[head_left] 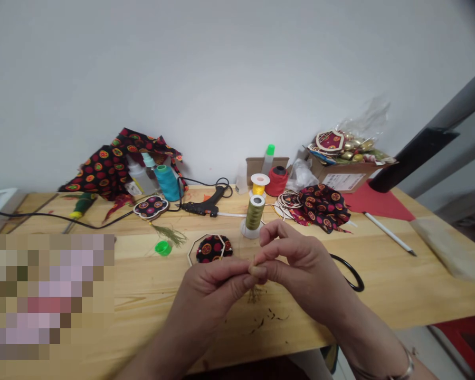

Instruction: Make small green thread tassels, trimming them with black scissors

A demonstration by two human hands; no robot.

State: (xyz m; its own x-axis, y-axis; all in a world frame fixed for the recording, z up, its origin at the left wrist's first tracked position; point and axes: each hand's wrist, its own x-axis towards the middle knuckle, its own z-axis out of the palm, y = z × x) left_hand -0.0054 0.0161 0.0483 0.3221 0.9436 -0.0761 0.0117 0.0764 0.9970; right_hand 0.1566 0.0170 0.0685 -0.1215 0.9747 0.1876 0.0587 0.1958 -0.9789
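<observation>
My left hand [217, 287] and my right hand [304, 266] meet above the front of the table, thumbs and forefingers pinched together. Between them they hold a small olive thread tassel [254, 294], whose loose strands hang below the fingertips; its top is mostly hidden. Just behind the hands an olive thread spool [255, 214] stands upright on a white base. A round patterned fabric piece [210, 249] and a pale octagonal frame [190, 252] lie beyond my left hand. Dark scraps [267, 319] are scattered on the wood under the fingers.
Behind stand a black glue gun [208, 205], a blue thread cone [167, 183], a red thread cone [277, 182] and a filled cardboard box [344, 174]. A green cap [163, 248] lies left, a white pen [390, 234] right. The lower left is pixelated.
</observation>
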